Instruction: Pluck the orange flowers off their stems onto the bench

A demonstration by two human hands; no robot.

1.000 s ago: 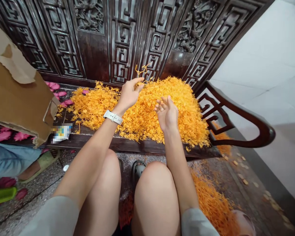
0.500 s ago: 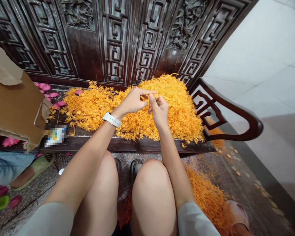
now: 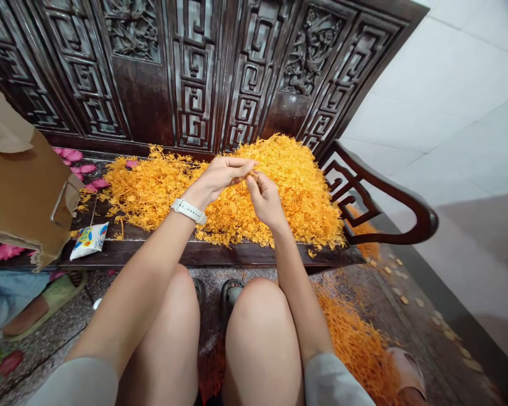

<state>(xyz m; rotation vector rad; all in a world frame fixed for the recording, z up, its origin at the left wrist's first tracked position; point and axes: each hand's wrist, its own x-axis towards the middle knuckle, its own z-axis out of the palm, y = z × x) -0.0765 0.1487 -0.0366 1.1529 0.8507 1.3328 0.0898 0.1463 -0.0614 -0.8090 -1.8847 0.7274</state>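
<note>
Facing each other above the long heap of yellow-orange, thin-stemmed sprigs (image 3: 298, 206) lying along the dark wooden bench (image 3: 220, 257), the left hand (image 3: 220, 173) and, nearer the heap's taller end, the right hand (image 3: 266, 200) hold fingers close together, whether clamped on a sprig I cannot tell.

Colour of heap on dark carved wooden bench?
The heap of small stemmed pieces is yellow-orange, best seen in the head view.

Open air above orange heap (image 3: 300, 197); carved backrest (image 3: 139, 101) blocks behind, armrest (image 3: 428, 223) right, carton (image 3: 21, 186) (torn-edged) left.
</note>
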